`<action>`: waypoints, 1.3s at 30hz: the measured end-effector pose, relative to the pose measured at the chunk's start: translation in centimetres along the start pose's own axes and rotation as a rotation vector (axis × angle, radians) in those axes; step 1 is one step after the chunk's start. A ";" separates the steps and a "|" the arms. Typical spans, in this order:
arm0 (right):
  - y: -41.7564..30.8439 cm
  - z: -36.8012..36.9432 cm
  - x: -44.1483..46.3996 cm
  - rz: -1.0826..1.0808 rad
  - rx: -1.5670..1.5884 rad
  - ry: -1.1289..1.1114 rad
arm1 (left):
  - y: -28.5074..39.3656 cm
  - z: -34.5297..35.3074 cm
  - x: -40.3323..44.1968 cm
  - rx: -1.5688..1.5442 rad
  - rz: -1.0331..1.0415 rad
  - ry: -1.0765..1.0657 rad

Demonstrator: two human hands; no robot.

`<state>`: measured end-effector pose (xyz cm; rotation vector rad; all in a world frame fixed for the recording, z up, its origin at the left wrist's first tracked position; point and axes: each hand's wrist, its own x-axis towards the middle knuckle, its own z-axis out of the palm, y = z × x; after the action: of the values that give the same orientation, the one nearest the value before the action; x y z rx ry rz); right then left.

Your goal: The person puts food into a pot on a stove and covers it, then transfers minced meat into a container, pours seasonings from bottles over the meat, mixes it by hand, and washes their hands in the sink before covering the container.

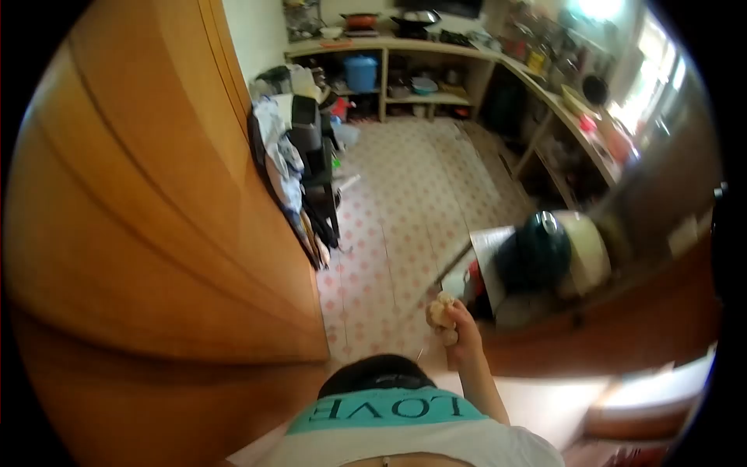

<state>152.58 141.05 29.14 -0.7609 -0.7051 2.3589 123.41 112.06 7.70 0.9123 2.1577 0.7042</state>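
Observation:
My right hand [464, 329] is stretched out ahead of my body, with its fingers closed round a lumpy, pale beige thing [440, 310]. Its kind is too blurred to name; it could be a crumpled cloth or a knobbly piece of food. Past that hand, to the right, a dark green rounded appliance [537, 253] and a cream one stand on a small stand [489, 241]. My left hand does not show anywhere in the view.
A wooden door [171, 194] fills the left side. Beside it stands a dark chair [315, 159] with clothes on it. Patterned floor tiles [389, 202] lead to a counter [436, 43] with shelves, a blue bucket [360, 74] and pans. Another counter runs along the right.

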 end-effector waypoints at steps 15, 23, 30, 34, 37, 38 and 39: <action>-16.5 8.0 41.5 0.286 -0.199 -0.126 | 2.9 4.5 21.6 -0.093 -0.374 -0.310; -28.4 0.2 60.3 0.136 -0.129 0.131 | 14.8 -4.5 52.5 -0.611 -0.220 -0.351; -41.2 6.6 83.2 0.195 -0.315 0.062 | 22.1 -5.7 66.5 -0.285 -0.351 -0.270; -45.5 10.9 96.9 0.177 -0.334 -0.080 | 24.2 -7.3 76.3 -0.316 -0.457 -0.192; -46.8 12.9 106.0 0.227 -0.342 -0.136 | 24.4 -8.0 84.3 -0.289 -0.480 -0.197; -47.7 14.4 109.3 0.227 -0.346 -0.172 | 24.5 -8.8 87.5 -0.263 -0.467 -0.196; -47.8 15.6 111.9 0.202 -0.310 -0.072 | 24.8 -9.6 90.6 -0.244 -0.451 -0.198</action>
<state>82.32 241.59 30.34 -0.9176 -1.0883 2.4987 78.72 194.51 -3.23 0.3328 1.9499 0.6022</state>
